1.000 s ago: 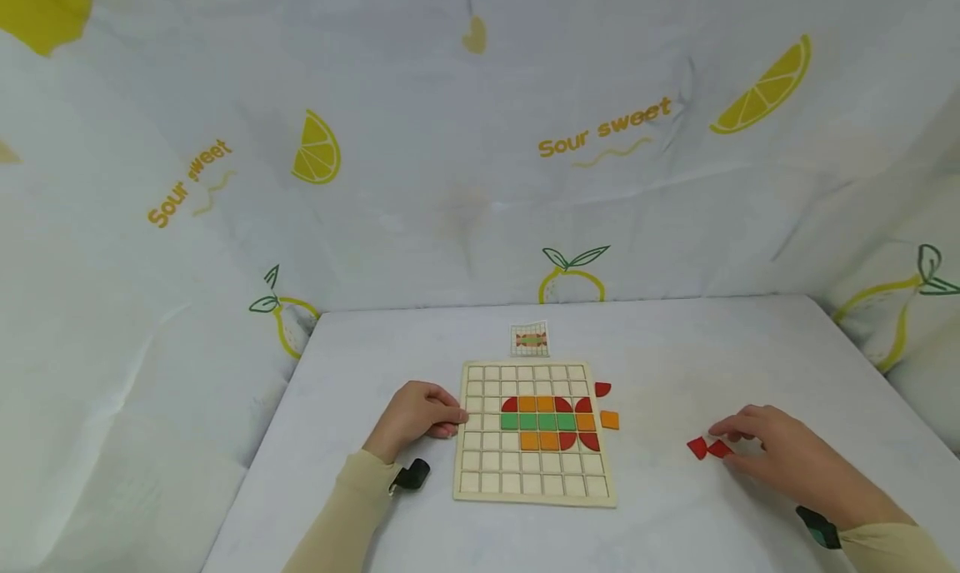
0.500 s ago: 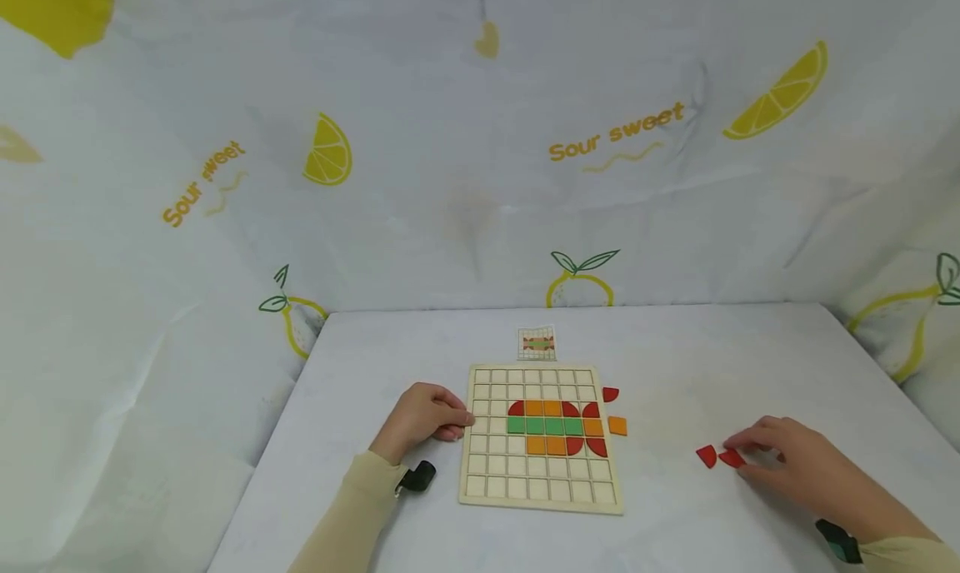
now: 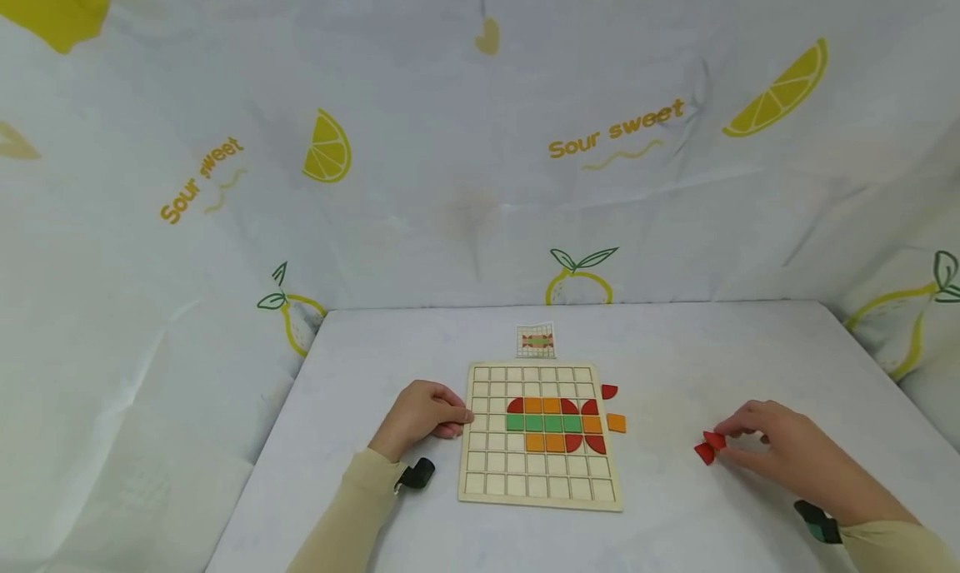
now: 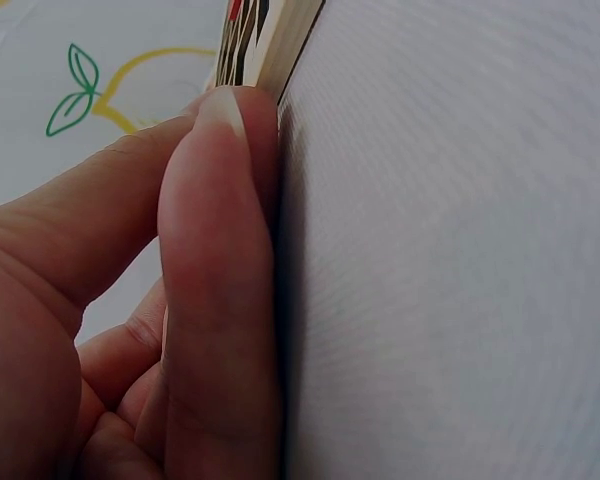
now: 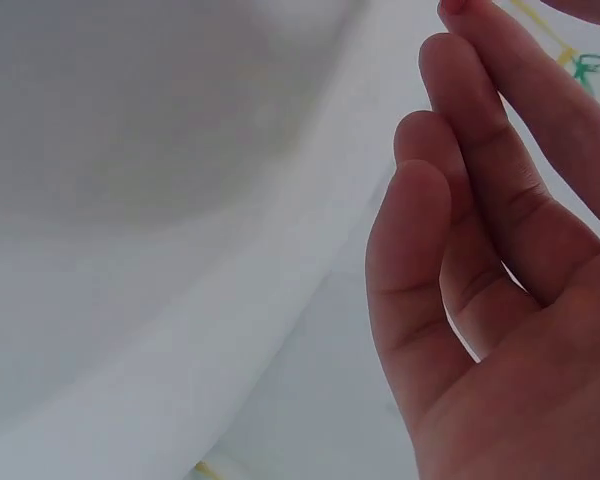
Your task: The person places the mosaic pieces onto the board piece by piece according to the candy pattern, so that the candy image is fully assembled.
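A pale wooden grid board [image 3: 538, 466] lies on the table, with red, orange and green tiles set in its middle rows. My left hand [image 3: 422, 413] pinches the board's left edge; in the left wrist view, thumb and forefinger meet at the wooden rim [image 4: 292, 40]. Off to the right, my right hand [image 3: 791, 452] pinches a red quarter-circle tile [image 3: 715, 440] between thumb and forefinger. A second red tile [image 3: 704, 454] lies on the table right beside it. In the right wrist view the right hand [image 5: 510, 240] shows several fingers, and the held tile is hardly visible.
Behind the board lies a small pattern card [image 3: 536, 341]. Along the board's right edge are a loose red quarter-circle tile [image 3: 610, 391] and an orange square tile [image 3: 616, 423]. A white printed cloth [image 3: 420, 223] hangs behind the table.
My right hand has taken up one red tile from the table and shifted it a little left, close to the other. The left hand keeps its place at the board's edge.
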Action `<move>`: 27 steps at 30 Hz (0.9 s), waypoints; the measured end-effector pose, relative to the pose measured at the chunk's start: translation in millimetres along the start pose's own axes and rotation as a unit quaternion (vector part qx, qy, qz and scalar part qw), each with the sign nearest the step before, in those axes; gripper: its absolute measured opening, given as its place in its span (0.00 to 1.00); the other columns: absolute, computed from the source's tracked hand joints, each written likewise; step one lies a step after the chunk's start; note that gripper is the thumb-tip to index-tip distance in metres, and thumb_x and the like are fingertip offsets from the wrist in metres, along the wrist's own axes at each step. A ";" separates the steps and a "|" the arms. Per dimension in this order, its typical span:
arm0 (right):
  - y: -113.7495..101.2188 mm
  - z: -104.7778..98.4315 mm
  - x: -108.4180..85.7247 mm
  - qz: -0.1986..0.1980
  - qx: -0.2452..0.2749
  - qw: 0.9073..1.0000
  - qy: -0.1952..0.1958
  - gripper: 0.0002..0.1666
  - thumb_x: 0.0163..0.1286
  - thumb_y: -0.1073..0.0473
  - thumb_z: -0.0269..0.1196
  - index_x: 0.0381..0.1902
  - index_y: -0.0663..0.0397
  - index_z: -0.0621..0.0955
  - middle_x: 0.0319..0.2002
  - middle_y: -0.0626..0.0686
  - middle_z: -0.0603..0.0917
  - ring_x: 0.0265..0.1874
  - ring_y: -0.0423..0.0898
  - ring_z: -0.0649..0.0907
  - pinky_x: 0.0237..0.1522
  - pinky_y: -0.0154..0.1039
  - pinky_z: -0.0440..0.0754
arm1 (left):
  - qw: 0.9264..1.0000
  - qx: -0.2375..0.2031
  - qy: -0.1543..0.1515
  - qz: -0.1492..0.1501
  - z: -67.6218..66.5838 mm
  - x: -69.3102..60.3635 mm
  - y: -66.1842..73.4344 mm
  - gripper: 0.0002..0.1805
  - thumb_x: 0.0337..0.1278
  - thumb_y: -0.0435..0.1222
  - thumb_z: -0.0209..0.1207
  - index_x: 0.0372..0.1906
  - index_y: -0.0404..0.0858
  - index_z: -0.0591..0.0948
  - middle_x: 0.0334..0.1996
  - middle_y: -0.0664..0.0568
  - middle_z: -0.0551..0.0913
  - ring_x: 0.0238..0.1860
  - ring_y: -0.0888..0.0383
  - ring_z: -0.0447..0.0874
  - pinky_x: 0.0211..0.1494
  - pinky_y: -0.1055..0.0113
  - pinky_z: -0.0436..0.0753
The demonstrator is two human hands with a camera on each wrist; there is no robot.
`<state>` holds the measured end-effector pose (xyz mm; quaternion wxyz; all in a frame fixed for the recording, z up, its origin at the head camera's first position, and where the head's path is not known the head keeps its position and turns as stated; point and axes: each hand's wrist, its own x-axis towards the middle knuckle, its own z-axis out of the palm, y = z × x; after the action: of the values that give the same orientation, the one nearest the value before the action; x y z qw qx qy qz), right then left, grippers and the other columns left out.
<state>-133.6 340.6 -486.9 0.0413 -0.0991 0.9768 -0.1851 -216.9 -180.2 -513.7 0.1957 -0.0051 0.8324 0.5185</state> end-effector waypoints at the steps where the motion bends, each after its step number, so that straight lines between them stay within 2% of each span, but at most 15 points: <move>1: -7.4 -0.2 4.8 0.002 0.005 1.000 -0.003 0.14 0.62 0.51 0.81 0.45 0.43 0.91 0.41 0.39 0.86 0.42 0.40 0.82 0.43 0.38 0.88 | 1.000 0.000 0.001 0.001 -0.3 0.0 0.0 0.15 0.53 0.40 0.82 0.39 0.38 0.89 0.27 0.52 0.92 0.26 0.64 0.89 0.33 0.70 0.90; 5: -43.6 4.0 28.0 0.002 0.025 0.999 -0.020 0.15 0.64 0.50 0.81 0.45 0.45 0.91 0.43 0.43 0.87 0.46 0.47 0.83 0.49 0.51 0.91 | 1.000 0.001 0.002 0.005 -1.3 -1.2 -0.1 0.14 0.53 0.41 0.82 0.39 0.39 0.90 0.27 0.53 0.92 0.26 0.63 0.89 0.34 0.70 0.90; 7: -63.8 8.6 39.9 -0.001 0.035 0.999 -0.024 0.14 0.64 0.51 0.80 0.45 0.44 0.91 0.43 0.44 0.87 0.47 0.48 0.83 0.52 0.54 0.90 | 1.000 0.001 0.003 0.006 -1.5 -1.5 -0.4 0.14 0.53 0.41 0.82 0.39 0.39 0.90 0.27 0.52 0.92 0.26 0.63 0.89 0.34 0.70 0.90; 12: -108.2 22.4 65.0 -0.039 0.061 0.997 -0.024 0.11 0.64 0.48 0.80 0.42 0.38 0.91 0.42 0.41 0.86 0.47 0.45 0.82 0.51 0.47 0.87 | 1.000 0.000 0.005 0.003 -1.3 -1.3 -1.6 0.15 0.53 0.41 0.82 0.39 0.39 0.90 0.27 0.52 0.92 0.26 0.64 0.89 0.34 0.70 0.90; 17: -143.2 37.4 83.8 -0.086 0.070 0.993 -0.034 0.09 0.64 0.47 0.81 0.40 0.33 0.91 0.40 0.38 0.84 0.47 0.42 0.80 0.52 0.44 0.85 | 1.000 0.000 0.005 0.001 -0.2 -0.4 -1.9 0.15 0.52 0.41 0.83 0.39 0.39 0.89 0.27 0.52 0.92 0.25 0.63 0.89 0.33 0.70 0.90; 20: -159.6 46.7 90.8 -0.112 0.073 0.990 -0.041 0.08 0.64 0.47 0.80 0.39 0.33 0.91 0.39 0.36 0.83 0.46 0.40 0.79 0.53 0.44 0.85 | 1.000 0.000 0.006 0.002 0.4 -0.2 -2.0 0.15 0.52 0.41 0.83 0.38 0.39 0.89 0.27 0.52 0.92 0.25 0.63 0.89 0.33 0.70 0.90; 27: -185.6 63.5 98.8 -0.143 0.077 0.986 -0.038 0.08 0.65 0.47 0.80 0.39 0.33 0.90 0.39 0.34 0.82 0.44 0.37 0.79 0.51 0.40 0.84 | 1.000 -0.003 0.005 0.003 0.4 -0.3 -1.7 0.14 0.52 0.40 0.83 0.38 0.39 0.89 0.27 0.52 0.92 0.25 0.63 0.88 0.33 0.70 0.89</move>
<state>-189.5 128.3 -481.6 0.0595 -0.2412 0.9331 -0.2599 -216.1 -180.7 -515.2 0.1893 -0.0056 0.8319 0.5217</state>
